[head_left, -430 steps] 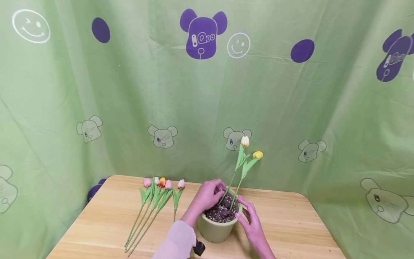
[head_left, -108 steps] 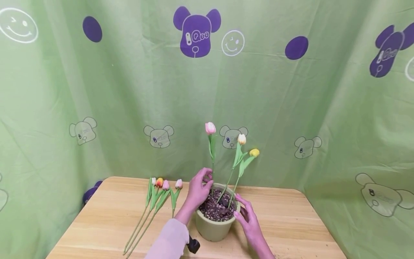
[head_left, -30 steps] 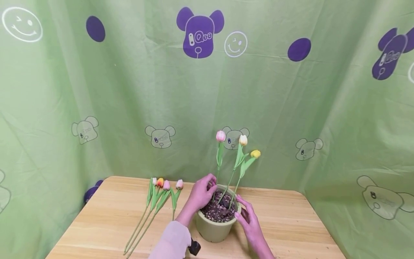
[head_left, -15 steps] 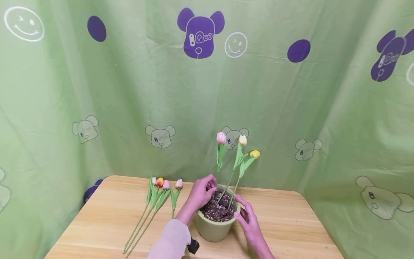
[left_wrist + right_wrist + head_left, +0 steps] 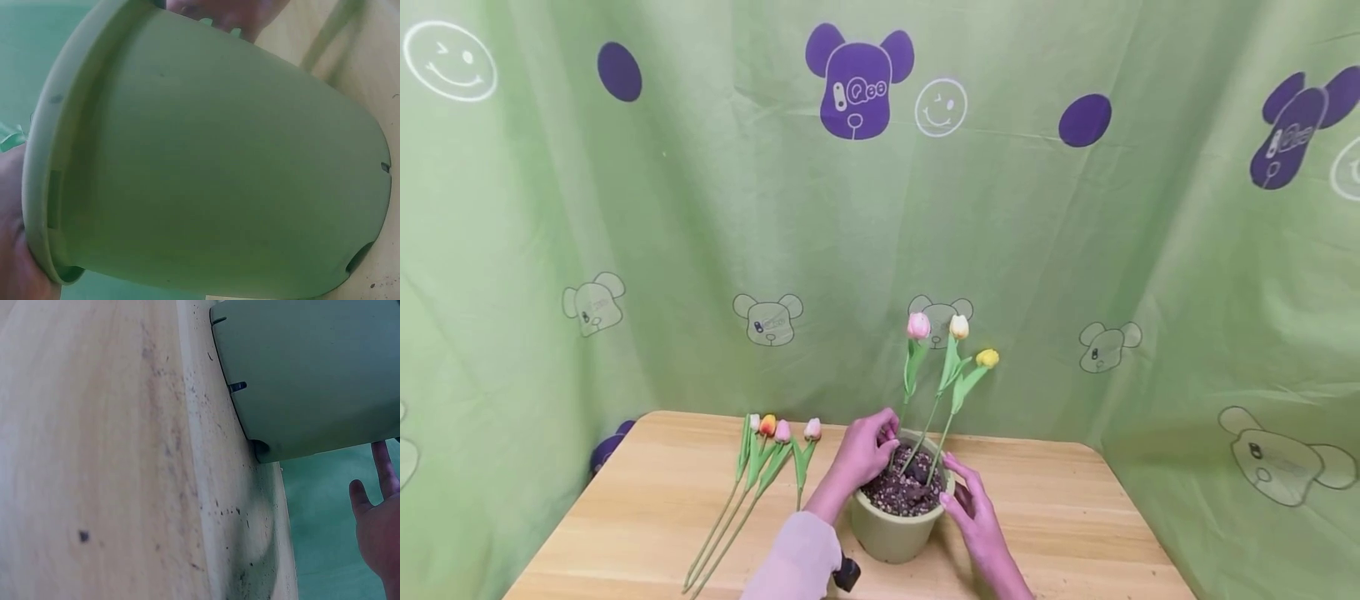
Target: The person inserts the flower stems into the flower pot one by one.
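Note:
A pale green flowerpot point(image 5: 891, 537) filled with dark, speckled soil point(image 5: 898, 492) stands on the table. My left hand point(image 5: 865, 454) is over its left rim, pinching the stem of a pink tulip point(image 5: 918, 326) low down, near the soil. Fingers partly hide that stem. A white-and-orange tulip point(image 5: 959, 327) and a yellow tulip point(image 5: 987, 358) stand in the pot, leaning right. My right hand point(image 5: 976, 521) holds the pot's right side, thumb at the rim. In the right wrist view, some of its fingers touch the pot wall point(image 5: 319, 381). The pot fills most of the left wrist view.
Several tulips lie on the wooden table point(image 5: 1060, 517) to the left, among them an orange-red one point(image 5: 767, 425) and a pale pink one point(image 5: 812, 429) set apart. A black object point(image 5: 847, 573) is by the left sleeve point(image 5: 797, 554). Soil crumbs point(image 5: 237, 512) dot the table. Green curtains point(image 5: 1037, 250) surround it.
One pink tulip has gone from the table into the pot, held by my left hand. Since 3.6 s ago its head has come lower and moved right. My right hand has stayed at the pot.

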### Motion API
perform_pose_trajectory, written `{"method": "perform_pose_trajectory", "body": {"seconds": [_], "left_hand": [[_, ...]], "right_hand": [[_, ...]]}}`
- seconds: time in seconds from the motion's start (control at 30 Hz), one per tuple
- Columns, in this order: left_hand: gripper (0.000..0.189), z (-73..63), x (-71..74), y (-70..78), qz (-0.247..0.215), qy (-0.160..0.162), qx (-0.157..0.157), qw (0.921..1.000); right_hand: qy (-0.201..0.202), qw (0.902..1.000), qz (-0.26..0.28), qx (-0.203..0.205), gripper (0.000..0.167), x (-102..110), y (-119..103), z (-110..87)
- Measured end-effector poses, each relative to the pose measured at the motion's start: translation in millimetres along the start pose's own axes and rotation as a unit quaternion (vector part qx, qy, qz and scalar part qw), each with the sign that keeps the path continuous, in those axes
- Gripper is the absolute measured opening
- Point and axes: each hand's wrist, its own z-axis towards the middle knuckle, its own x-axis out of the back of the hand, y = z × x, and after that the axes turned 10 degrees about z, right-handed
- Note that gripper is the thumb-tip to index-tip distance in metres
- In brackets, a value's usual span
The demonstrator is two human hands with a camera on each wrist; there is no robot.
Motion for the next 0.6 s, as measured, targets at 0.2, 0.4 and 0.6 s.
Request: {"method": "perform_pose_trajectory", "body": {"seconds": [0.2, 0.4, 0.6], "left_hand": [[0.015, 0.3, -0.4, -0.2, 0.013, 0.002, 0.005, 0.9999], [0.015, 0.9, -0.3, -0.4, 0.02, 0.003, 0.006, 0.9998], [0.016, -0.3, -0.3, -0.4, 0.019, -0.004, 0.008, 0.9998]], "right_hand": [[0.002, 1.0, -0.005, 0.005, 0.05, -0.6, -1.1, 0.1], [-0.002, 1.0, -0.003, 0.003, 0.05, 0.3, 0.2, 1.6], [-0.004, 1.0, 0.003, 0.0, 0.051, 0.6, 1.5, 0.2]]}}
